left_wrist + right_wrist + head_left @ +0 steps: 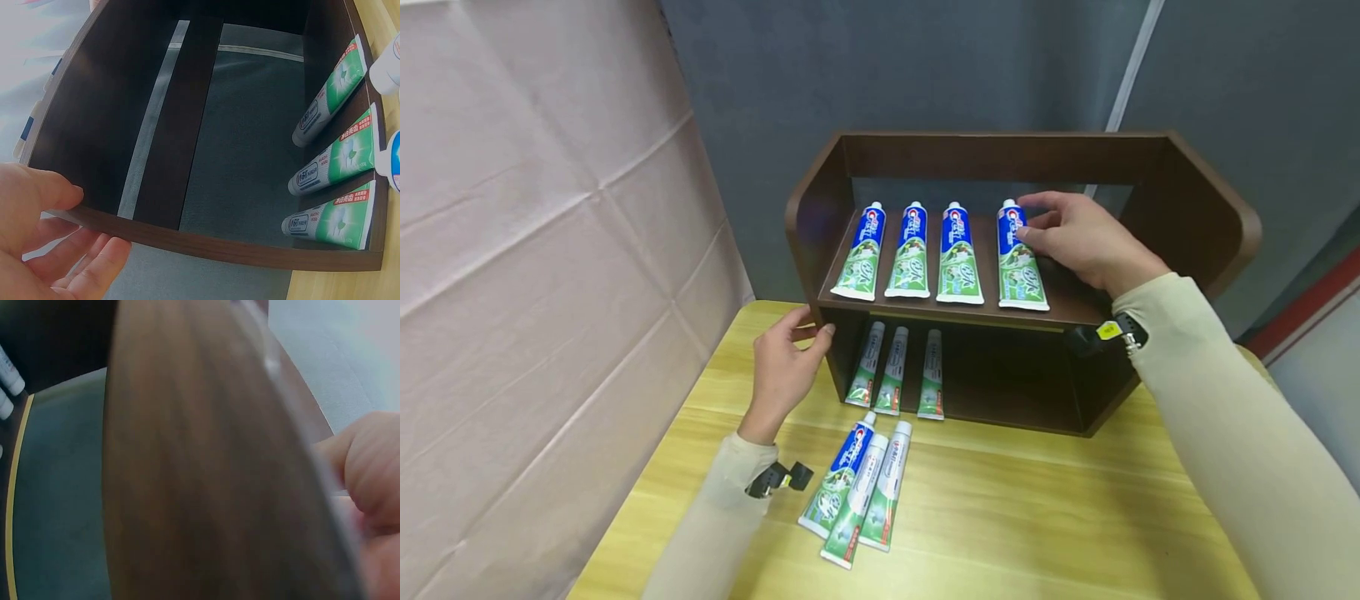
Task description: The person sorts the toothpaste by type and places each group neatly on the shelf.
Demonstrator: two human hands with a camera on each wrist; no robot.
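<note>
My right hand point(1078, 237) reaches over the upper shelf and holds the rightmost blue-and-green toothpaste tube point(1021, 262) by its edge near the cap. This tube lies cap to the back, beside three matching tubes point(958, 258). My left hand point(786, 367) grips the front edge of the left side panel of the dark brown shelf unit point(1000, 148); in the left wrist view the thumb point(59, 187) is inside the panel and the fingers outside. In the right wrist view the shelf board blocks most of the right hand point(375, 487).
Three white-and-green toothpaste tubes point(892, 371) lie in the lower compartment, toward its left. In front on the wooden table point(1037, 508) are a blue-and-green tube point(838, 479) and two overlapping white-and-green tubes point(887, 492). A grey curtain point(925, 67) hangs behind the unit.
</note>
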